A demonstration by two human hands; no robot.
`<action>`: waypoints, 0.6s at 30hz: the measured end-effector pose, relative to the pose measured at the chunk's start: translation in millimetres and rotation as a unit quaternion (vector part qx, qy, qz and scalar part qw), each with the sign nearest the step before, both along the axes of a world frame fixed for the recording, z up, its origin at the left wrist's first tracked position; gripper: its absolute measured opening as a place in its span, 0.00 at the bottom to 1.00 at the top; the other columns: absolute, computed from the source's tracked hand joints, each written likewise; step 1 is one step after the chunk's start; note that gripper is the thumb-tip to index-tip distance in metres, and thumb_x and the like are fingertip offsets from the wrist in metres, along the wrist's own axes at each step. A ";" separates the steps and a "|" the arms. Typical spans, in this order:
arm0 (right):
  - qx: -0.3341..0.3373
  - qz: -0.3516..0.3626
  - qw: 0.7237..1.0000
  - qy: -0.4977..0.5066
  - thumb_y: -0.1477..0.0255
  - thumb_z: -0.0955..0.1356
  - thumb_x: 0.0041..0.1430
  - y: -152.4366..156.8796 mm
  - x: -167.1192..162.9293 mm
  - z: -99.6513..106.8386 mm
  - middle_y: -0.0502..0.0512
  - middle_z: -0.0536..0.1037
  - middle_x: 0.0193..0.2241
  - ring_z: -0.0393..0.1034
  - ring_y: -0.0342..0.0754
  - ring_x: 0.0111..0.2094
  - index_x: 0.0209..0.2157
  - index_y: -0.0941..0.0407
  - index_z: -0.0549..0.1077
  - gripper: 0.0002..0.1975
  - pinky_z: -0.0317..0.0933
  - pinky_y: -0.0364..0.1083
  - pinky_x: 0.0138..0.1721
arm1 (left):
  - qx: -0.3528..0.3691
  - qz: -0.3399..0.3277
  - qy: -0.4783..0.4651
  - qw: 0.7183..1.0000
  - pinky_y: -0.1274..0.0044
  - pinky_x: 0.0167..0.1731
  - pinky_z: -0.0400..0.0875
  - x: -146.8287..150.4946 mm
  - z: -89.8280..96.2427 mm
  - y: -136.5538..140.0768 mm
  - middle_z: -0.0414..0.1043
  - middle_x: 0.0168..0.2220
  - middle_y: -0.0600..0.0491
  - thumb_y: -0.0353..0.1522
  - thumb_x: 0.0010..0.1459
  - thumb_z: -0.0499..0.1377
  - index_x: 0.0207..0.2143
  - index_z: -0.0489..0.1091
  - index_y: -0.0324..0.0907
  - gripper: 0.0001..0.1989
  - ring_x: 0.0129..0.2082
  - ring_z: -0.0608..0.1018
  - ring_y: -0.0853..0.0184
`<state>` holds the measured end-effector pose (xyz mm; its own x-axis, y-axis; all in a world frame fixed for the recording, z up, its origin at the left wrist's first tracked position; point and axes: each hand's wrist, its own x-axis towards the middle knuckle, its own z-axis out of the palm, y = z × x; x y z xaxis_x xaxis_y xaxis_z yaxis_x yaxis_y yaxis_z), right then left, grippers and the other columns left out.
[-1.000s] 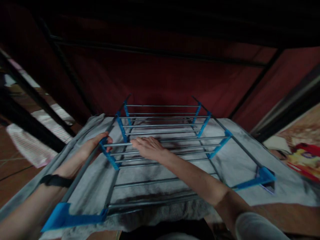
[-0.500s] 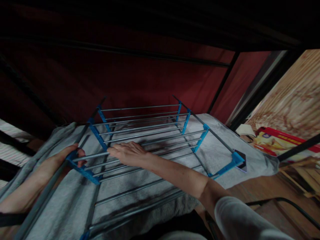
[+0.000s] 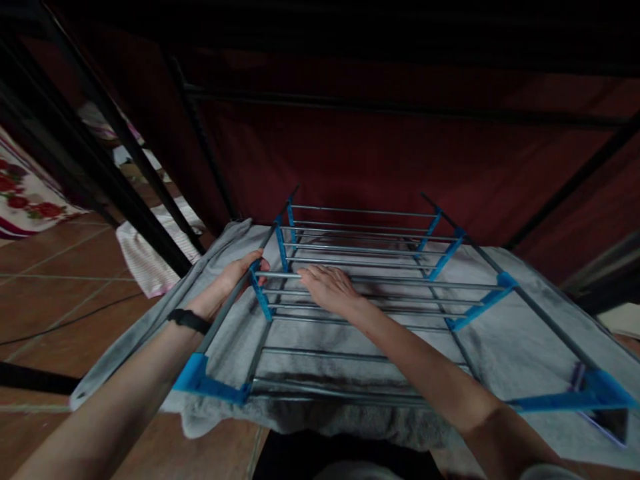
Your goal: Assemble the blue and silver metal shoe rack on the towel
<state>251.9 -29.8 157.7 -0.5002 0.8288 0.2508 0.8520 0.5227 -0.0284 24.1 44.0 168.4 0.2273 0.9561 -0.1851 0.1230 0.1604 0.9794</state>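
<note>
On my far left a floral cloth (image 3: 35, 197) hangs by the tiled floor (image 3: 100, 293), and nearer, past a black post (image 3: 125, 189), lies a striped cloth (image 3: 155, 250). None of these touches what I am handling.

Next comes the near left blue corner (image 3: 195, 379) of the metal rack (image 3: 425, 283), which lies on rumpled grey cloth (image 3: 235, 333). My left hand (image 3: 243, 269) is wrapped round the rack's side tube, right at a blue bracket (image 3: 261, 295). If that bracket were to slide or swing, I think my fingertips curled inside it could be pinched against the bar.

Further right, my right hand (image 3: 327, 288) lies palm down over the same bracket's top bar, fingers bent across it; whether it is clenched or only resting I cannot tell. With both hands toward the left, pushing hard could tip or skew the rack, since the right end has no hand on it. The soft cloth might also bunch and let the frame slip.

At the far right, the near right blue corner (image 3: 600, 390) sits over a dark flat object (image 3: 613, 425). Pressing or dragging the frame there could scratch it or shove it along.
</note>
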 end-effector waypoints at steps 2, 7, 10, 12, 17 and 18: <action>0.020 -0.001 1.000 0.000 0.69 0.54 0.72 -1.0 -0.4 -0.1 0.56 0.75 0.46 0.68 0.49 0.47 0.54 0.54 0.66 0.16 0.60 0.49 0.49 | -0.009 0.002 -0.011 1.000 0.74 0.23 0.66 0.5 0.4 -1.4 0.67 0.16 0.51 0.49 0.53 0.57 0.24 0.71 0.41 0.20 0.19 0.71 0.64; 0.060 0.024 0.998 0.014 0.72 0.56 0.71 -7.6 4.5 1.3 0.60 0.74 0.50 0.65 0.50 0.51 0.61 0.57 0.61 0.19 0.57 0.51 0.55 | -0.013 0.023 -0.058 0.998 0.73 0.25 0.71 0.1 -4.8 3.1 0.73 0.23 0.48 0.50 0.55 0.56 0.27 0.73 0.40 0.23 0.22 0.74 0.64; 0.082 0.062 0.994 0.031 0.78 0.56 0.68 -22.9 14.4 -1.7 0.61 0.68 0.58 0.59 0.50 0.58 0.62 0.57 0.61 0.22 0.53 0.52 0.60 | -0.013 0.032 -0.077 0.996 0.73 0.29 0.73 -4.3 -10.6 8.3 0.76 0.28 0.45 0.54 0.59 0.50 0.32 0.74 0.38 0.29 0.27 0.77 0.62; 0.076 0.070 0.994 0.037 0.80 0.57 0.67 -37.5 24.7 -9.9 0.60 0.67 0.60 0.58 0.51 0.60 0.62 0.56 0.62 0.24 0.53 0.53 0.61 | -0.010 0.042 -0.086 0.995 0.74 0.31 0.73 -9.4 -14.6 9.4 0.77 0.31 0.43 0.55 0.60 0.47 0.35 0.74 0.36 0.32 0.31 0.78 0.61; -0.021 0.041 0.999 0.012 0.80 0.59 0.65 -75.7 61.9 -50.1 0.59 0.72 0.55 0.66 0.50 0.53 0.57 0.54 0.68 0.22 0.59 0.52 0.56 | -0.004 0.079 -0.063 0.995 0.72 0.33 0.75 -30.0 -28.9 -11.1 0.78 0.30 0.47 0.49 0.58 0.56 0.34 0.71 0.39 0.21 0.34 0.79 0.59; -0.050 0.037 0.998 0.000 0.80 0.59 0.65 -83.1 70.0 -59.3 0.58 0.73 0.54 0.67 0.50 0.52 0.56 0.54 0.70 0.21 0.59 0.52 0.55 | -0.006 0.076 -0.046 0.996 0.71 0.33 0.76 -36.9 -34.6 -18.5 0.78 0.30 0.48 0.47 0.56 0.60 0.34 0.72 0.40 0.18 0.34 0.79 0.59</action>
<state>321.9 -112.9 98.4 -0.5606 0.8108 0.1681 0.8114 0.5784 -0.0837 -12.8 25.4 133.8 0.0958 0.9786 -0.1818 0.0071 0.1820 0.9833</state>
